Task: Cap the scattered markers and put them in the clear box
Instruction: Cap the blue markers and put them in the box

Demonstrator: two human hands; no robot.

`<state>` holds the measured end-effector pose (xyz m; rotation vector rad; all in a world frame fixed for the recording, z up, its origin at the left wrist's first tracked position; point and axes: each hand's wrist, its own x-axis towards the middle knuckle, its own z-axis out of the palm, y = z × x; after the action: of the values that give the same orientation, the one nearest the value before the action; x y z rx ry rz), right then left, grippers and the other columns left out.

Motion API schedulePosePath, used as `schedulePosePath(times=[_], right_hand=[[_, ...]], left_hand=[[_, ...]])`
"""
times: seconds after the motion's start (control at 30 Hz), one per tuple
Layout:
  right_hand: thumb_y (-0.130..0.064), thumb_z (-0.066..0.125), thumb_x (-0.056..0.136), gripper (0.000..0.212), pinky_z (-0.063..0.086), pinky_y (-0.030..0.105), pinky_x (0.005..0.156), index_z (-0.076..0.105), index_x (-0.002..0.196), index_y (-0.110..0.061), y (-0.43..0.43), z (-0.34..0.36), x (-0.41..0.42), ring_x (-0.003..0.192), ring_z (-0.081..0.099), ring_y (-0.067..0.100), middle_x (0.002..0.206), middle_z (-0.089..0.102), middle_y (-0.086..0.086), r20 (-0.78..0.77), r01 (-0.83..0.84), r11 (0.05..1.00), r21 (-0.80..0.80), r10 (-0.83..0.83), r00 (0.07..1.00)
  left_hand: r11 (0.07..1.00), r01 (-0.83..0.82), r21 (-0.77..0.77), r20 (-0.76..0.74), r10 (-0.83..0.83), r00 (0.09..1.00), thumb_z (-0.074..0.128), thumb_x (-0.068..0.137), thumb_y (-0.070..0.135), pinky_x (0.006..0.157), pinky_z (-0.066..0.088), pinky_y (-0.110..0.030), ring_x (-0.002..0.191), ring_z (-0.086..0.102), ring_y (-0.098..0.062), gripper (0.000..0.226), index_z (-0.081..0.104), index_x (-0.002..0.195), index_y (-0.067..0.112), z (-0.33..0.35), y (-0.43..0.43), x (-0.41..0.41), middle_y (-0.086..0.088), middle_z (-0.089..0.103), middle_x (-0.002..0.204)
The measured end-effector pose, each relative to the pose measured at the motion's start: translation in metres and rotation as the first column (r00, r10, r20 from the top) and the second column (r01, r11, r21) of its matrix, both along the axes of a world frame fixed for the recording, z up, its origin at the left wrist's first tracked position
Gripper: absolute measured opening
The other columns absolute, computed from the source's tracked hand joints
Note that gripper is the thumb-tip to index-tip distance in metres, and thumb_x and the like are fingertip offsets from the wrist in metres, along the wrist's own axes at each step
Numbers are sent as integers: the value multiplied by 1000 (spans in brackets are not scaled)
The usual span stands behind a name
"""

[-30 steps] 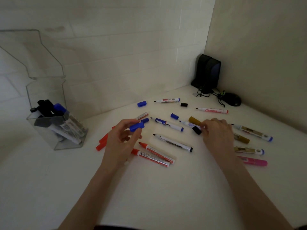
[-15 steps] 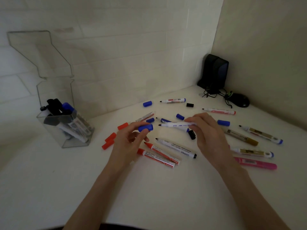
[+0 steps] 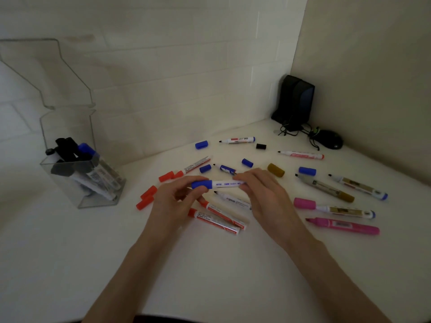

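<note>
I hold a white marker (image 3: 227, 183) level above the table between both hands. My left hand (image 3: 173, 202) pinches the blue cap (image 3: 202, 184) seated on its left end. My right hand (image 3: 265, 197) grips the barrel's right end. The clear box (image 3: 79, 169) stands at the left with several capped markers leaning inside. Scattered on the white table (image 3: 210, 264) lie several uncapped markers: two red ones (image 3: 218, 217) under my hands, a pink one (image 3: 345, 226) at the right. Loose caps lie about: red caps (image 3: 147, 198), a blue cap (image 3: 201, 144), a gold cap (image 3: 275, 169), a black cap (image 3: 261, 146).
A black speaker (image 3: 295, 101) with tangled cables and a black mouse (image 3: 330, 139) sit in the far right corner. White tiled wall runs behind the table. The clear box's tall back panel (image 3: 46, 71) rises above it.
My right hand picked a marker off the table and brought it to my left hand. The blue cap in my left hand now sits on the marker's tip.
</note>
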<state>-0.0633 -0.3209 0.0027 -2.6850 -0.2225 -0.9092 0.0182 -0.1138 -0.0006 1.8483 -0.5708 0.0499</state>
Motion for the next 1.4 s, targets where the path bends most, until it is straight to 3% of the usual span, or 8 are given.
schedulePosePath(times=[0.07, 0.13, 0.33, 0.5, 0.7, 0.93, 1.1, 1.4], right_hand=[[-23, 62, 89, 34, 57, 37, 84, 62, 122, -12, 7, -1, -4, 99, 64, 24, 114, 65, 10, -52, -38, 996, 80, 42, 998], [-29, 57, 89, 38, 57, 37, 85, 64, 120, -9, 10, -2, -7, 99, 66, 26, 112, 67, 13, -63, -60, 988, 144, 70, 996], [-2, 68, 87, 37, 56, 35, 90, 67, 122, -11, 7, -11, -5, 101, 66, 25, 113, 69, 12, -83, -17, 974, 227, 37, 996], [-8, 62, 88, 35, 58, 35, 86, 67, 123, -8, 11, -12, -6, 97, 68, 25, 112, 70, 14, -61, -45, 973, 226, 61, 996], [-12, 49, 101, 29, 43, 8, 88, 63, 125, -21, 3, -11, -3, 103, 54, 1, 115, 60, -7, -94, -28, 949, 314, 60, 994], [-29, 43, 100, 33, 48, 18, 87, 63, 125, -24, 0, -13, -2, 102, 55, 4, 113, 59, -7, -86, -55, 943, 329, 88, 992], [-13, 55, 95, 28, 49, 24, 92, 66, 119, -22, -3, -11, -1, 105, 56, 5, 111, 62, -8, 1, -50, 940, 336, 53, 999], [-21, 47, 102, 25, 47, 20, 88, 59, 123, -26, -5, -15, -3, 103, 54, 3, 114, 58, -11, -105, -11, 955, 296, 44, 994]], left_hand=[[1000, -13, 15, -16, 13, 1000, 66, 95, 18, 71, 57, -17, 89, 71, -2, 27, 72, 107, 41, -2, 2, -1, 16, 75, 96], [999, -1, 46, 14, 1, 1000, 66, 96, 15, 82, 56, -19, 97, 70, -1, 32, 69, 103, 46, -4, 2, -2, 22, 74, 96], [997, 11, 75, 167, -24, 986, 66, 96, 13, 91, 51, -11, 102, 66, 6, 35, 67, 103, 47, -3, -1, -4, 36, 68, 102], [996, 13, 89, 185, -29, 982, 65, 96, 12, 89, 49, -6, 103, 64, 10, 39, 63, 101, 51, 0, 2, -4, 46, 63, 98], [981, 92, 169, 168, -120, 978, 55, 102, 22, 84, 47, -7, 102, 61, 5, 19, 60, 114, 36, 0, -4, -4, 28, 64, 104], [957, 64, 283, 232, -133, 964, 61, 98, 27, 82, 42, -2, 99, 57, 11, 23, 62, 120, 35, -3, -4, 1, 26, 61, 106], [977, 29, 210, 192, -70, 979, 63, 97, 24, 85, 42, -2, 106, 56, 4, 23, 61, 115, 38, 0, -1, -1, 31, 59, 102], [974, 9, 225, 197, -55, 979, 62, 95, 35, 85, 48, -15, 100, 61, 0, 22, 60, 116, 43, -3, -1, -1, 31, 61, 106]])
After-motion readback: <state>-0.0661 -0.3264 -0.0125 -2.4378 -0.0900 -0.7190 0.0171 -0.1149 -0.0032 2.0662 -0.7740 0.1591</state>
